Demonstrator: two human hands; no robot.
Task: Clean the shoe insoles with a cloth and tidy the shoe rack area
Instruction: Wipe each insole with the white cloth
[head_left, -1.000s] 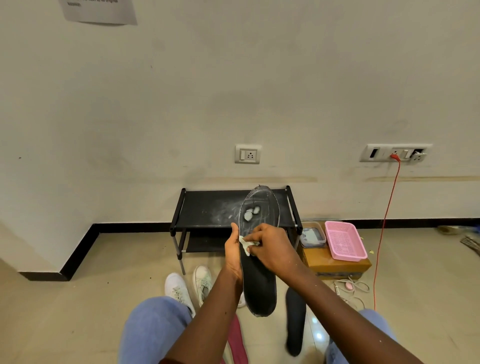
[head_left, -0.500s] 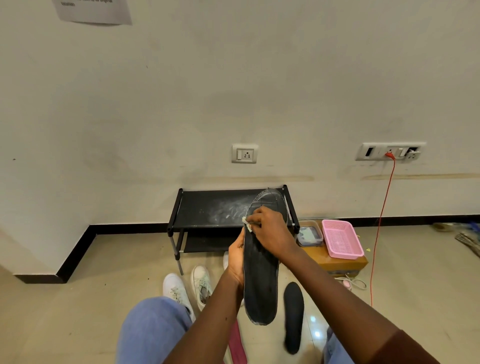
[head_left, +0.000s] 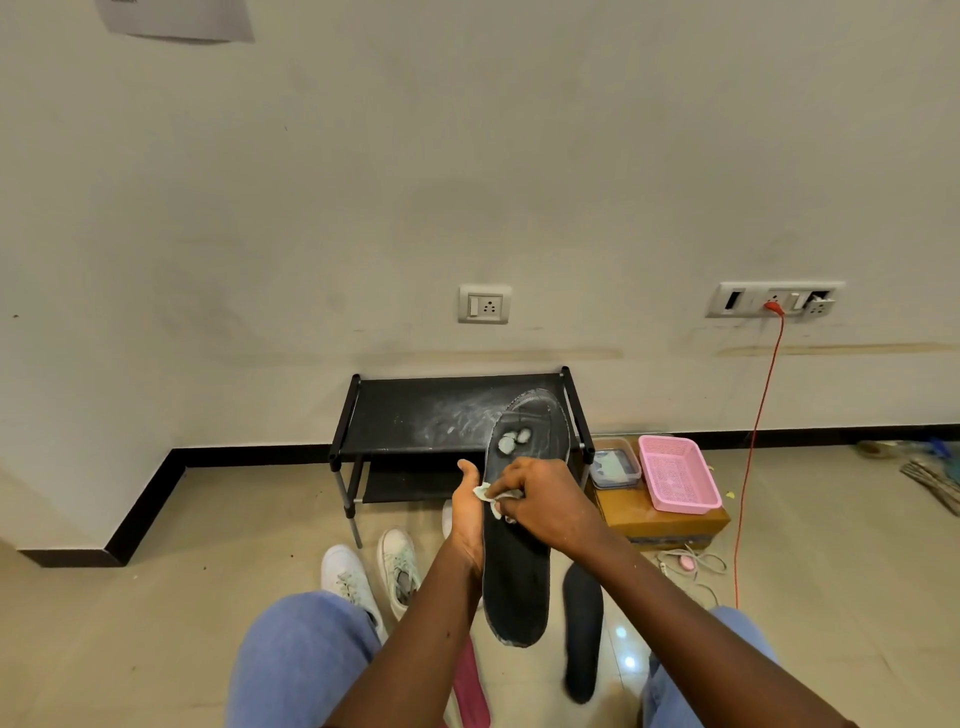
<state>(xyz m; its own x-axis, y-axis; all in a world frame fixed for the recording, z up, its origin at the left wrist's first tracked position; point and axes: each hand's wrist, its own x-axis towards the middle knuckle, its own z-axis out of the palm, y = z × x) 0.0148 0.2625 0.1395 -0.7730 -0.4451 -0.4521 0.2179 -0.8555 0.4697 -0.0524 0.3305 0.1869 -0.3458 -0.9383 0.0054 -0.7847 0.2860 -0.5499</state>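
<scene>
A long black insole (head_left: 517, 582) stands upright in front of me, with two pale worn patches near its toe. My left hand (head_left: 467, 512) grips its left edge at mid-height. My right hand (head_left: 545, 506) pinches a small white cloth (head_left: 485, 492) and presses it on the insole's middle. Behind the insole stands the black shoe rack (head_left: 415, 415), its top shelf smeared with white dust. A second black insole (head_left: 583, 634) and a pink insole (head_left: 470, 686) lie on the floor between my knees.
A pair of white sneakers (head_left: 374, 571) sits on the floor left of my arm. Right of the rack, a cardboard box (head_left: 670, 525) carries a pink basket (head_left: 678, 475) and a clear container (head_left: 615, 465). An orange cable (head_left: 753, 452) drops from the wall socket.
My right hand has slid the cloth down from the insole's toe to its middle, uncovering the pale patches again. The left hand keeps its hold.
</scene>
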